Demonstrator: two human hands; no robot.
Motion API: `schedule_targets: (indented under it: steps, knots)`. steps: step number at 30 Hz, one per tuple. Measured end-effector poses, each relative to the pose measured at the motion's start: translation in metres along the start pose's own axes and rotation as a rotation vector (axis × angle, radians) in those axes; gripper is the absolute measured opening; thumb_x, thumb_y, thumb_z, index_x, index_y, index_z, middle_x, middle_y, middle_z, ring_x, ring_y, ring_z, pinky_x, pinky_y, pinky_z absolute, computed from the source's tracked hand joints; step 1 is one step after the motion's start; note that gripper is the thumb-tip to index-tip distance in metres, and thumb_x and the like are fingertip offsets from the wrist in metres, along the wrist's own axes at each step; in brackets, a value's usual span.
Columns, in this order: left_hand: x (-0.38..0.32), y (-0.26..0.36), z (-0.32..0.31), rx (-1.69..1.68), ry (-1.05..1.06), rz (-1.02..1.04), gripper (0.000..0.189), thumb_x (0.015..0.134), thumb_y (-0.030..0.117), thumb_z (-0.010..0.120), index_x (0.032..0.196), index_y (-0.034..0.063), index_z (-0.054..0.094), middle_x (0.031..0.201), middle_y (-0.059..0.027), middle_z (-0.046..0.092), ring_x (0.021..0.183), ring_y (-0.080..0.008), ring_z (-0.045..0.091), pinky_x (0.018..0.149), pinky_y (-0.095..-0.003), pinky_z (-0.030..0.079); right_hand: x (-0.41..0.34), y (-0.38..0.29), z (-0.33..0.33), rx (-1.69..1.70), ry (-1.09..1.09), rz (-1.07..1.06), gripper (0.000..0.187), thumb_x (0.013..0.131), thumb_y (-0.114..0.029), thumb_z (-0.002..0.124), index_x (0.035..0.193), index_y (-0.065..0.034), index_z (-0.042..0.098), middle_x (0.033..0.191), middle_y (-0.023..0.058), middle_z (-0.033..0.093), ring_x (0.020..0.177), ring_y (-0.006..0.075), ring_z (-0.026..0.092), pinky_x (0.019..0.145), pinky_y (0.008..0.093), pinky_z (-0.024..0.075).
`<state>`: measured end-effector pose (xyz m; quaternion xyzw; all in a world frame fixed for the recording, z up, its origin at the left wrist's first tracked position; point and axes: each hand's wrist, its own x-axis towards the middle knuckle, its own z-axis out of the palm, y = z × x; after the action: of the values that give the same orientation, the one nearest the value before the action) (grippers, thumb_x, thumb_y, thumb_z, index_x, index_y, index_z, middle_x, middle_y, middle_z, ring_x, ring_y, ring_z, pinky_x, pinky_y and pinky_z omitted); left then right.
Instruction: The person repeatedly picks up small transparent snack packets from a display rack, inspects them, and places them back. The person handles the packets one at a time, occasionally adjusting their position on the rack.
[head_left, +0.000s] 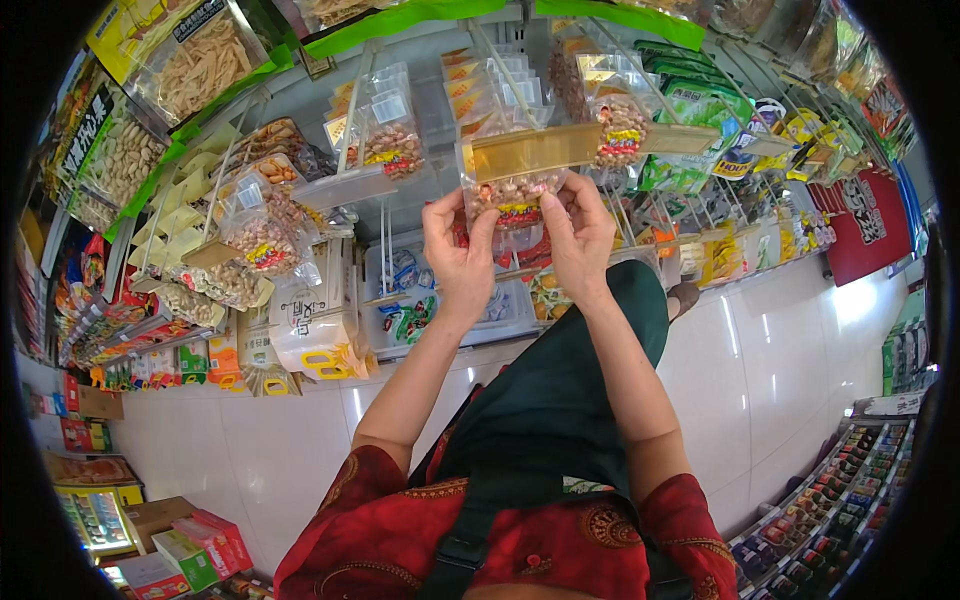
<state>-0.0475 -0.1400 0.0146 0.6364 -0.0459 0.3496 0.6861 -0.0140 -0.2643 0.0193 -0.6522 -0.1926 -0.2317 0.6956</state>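
Observation:
Both of my hands grip a clear plastic packet of peanuts (517, 193) by its sides. My left hand (459, 244) pinches its left side with thumb and fingers, and my right hand (576, 232) pinches the right side. The packet sits at the end of a metal display hook, behind a yellowish label holder (536, 152) that covers its upper part. More packets (491, 86) hang in a row on that hook. Similar nut packets hang on hooks to the left (386, 139) and to the right (621, 124). Whether the held packet is on the hook cannot be told.
Green snack bags (694, 124) hang at the right. Below my hands stands a pale plastic bin (450, 335) with small wrapped items. Boxed goods with handles (319, 330) stand lower left. A red panel (862, 225) is at the far right. Shelves of jars (825, 495) curve at lower right.

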Motion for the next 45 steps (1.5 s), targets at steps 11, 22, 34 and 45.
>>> schedule_targets:
  steps: [11,22,34,45]
  knots:
    - [0.014,-0.012,0.006,0.041,0.026,-0.017,0.025,0.088,0.004,0.063,0.108,-0.0026,0.05,0.092,-0.0068,0.062,0.082,-0.0096,0.056,0.074,-0.0244,0.047,0.015,-0.003,0.004,-0.05,0.011,0.091,0.016,0.086,-0.007,0.063,0.098,0.0029,0.059,0.081,0.0042,0.053,0.063,0.0088,0.043,0.058,0.024,0.0398]
    - [0.054,-0.047,0.007,0.248,0.016,-0.024,0.032,0.083,0.006,0.066,0.111,0.001,0.052,0.097,-0.0089,0.055,0.086,-0.0161,0.055,0.078,-0.0291,0.045,0.044,0.019,0.017,-0.31,0.076,-0.092,0.017,0.083,-0.005,0.062,0.1,-0.0006,0.062,0.09,0.0154,0.059,0.074,0.0291,0.054,0.067,0.037,0.0442]
    - [0.137,-0.056,-0.107,-0.099,0.202,0.012,0.059,0.099,0.046,0.037,0.134,-0.0014,0.037,0.135,-0.0179,0.041,0.124,-0.0272,0.041,0.103,-0.0377,0.033,-0.007,-0.008,0.061,-0.29,-0.37,-0.296,0.061,0.078,-0.01,0.068,0.131,0.0047,0.042,0.117,0.0252,0.05,0.104,0.0414,0.052,0.088,0.0433,0.0449]
    - [0.216,-0.079,-0.128,-0.641,-0.276,-0.573,0.07,0.089,0.064,0.043,0.118,0.0014,0.054,0.109,-0.014,0.063,0.09,-0.0251,0.065,0.077,-0.0389,0.056,-0.019,-0.015,0.084,-0.359,-0.562,-0.214,0.076,0.08,-0.014,0.067,0.145,-0.0079,0.027,0.144,0.0316,0.021,0.127,0.0483,0.034,0.103,0.0495,0.0353]
